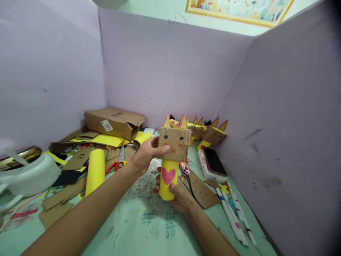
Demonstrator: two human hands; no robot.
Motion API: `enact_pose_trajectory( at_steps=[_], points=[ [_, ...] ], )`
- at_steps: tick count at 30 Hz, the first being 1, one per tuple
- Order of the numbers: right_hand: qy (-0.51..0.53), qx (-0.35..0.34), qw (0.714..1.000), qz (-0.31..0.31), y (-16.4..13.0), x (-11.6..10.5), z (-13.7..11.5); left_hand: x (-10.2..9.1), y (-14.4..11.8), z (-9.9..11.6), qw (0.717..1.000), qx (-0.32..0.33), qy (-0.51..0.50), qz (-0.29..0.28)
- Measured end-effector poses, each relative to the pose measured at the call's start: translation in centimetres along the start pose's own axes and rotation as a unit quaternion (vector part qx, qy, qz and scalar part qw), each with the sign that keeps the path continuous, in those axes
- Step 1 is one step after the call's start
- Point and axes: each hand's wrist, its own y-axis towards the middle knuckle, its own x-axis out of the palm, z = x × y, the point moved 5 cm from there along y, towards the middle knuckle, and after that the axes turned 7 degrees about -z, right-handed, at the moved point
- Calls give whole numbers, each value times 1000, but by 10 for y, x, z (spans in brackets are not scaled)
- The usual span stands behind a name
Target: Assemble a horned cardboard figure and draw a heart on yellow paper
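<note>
A cardboard puppet (174, 137) stands upright in the middle of the view. Its square head has blue eyes, small red marks and yellow pointed ears edged in pink. Below the head is a yellow paper tube body with a pink heart (168, 175). My left hand (146, 154) pinches the left side of the head, thumb on its front. Lower down, my right hand (178, 193) is wrapped round the tube, its thumb near the bottom edge. Both hands are closed on the puppet, slightly above the green table (128, 227).
Similar puppets (214, 134) lean at the back right. Scissors (122, 154), a yellow tube (96, 169) and cardboard scraps lie left, before a cardboard box (114, 121). A white pot (32, 177) stands far left. A phone (214, 160) and several markers (231, 215) lie right. Lilac panels enclose the table.
</note>
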Motion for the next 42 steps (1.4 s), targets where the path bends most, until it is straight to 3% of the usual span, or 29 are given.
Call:
enact_pose_trajectory(
  at_steps=[3, 12, 21, 32, 42],
  points=[
    [13, 9, 1000, -12, -1, -2, 5, 5, -3, 3, 999, 16, 28, -32],
    [23, 46, 998, -39, -6, 1, 14, 12, -6, 11, 996, 10, 77, -48],
    [-2, 19, 999, -27, -4, -2, 9, 19, -12, 14, 995, 3, 93, -35],
    [-29, 4, 999, -22, -3, -5, 5, 21, -14, 18, 992, 8, 102, -68],
    [-45, -30, 998, -26, -3, -3, -22, 8, -9, 17, 991, 14, 51, -124]
  ],
)
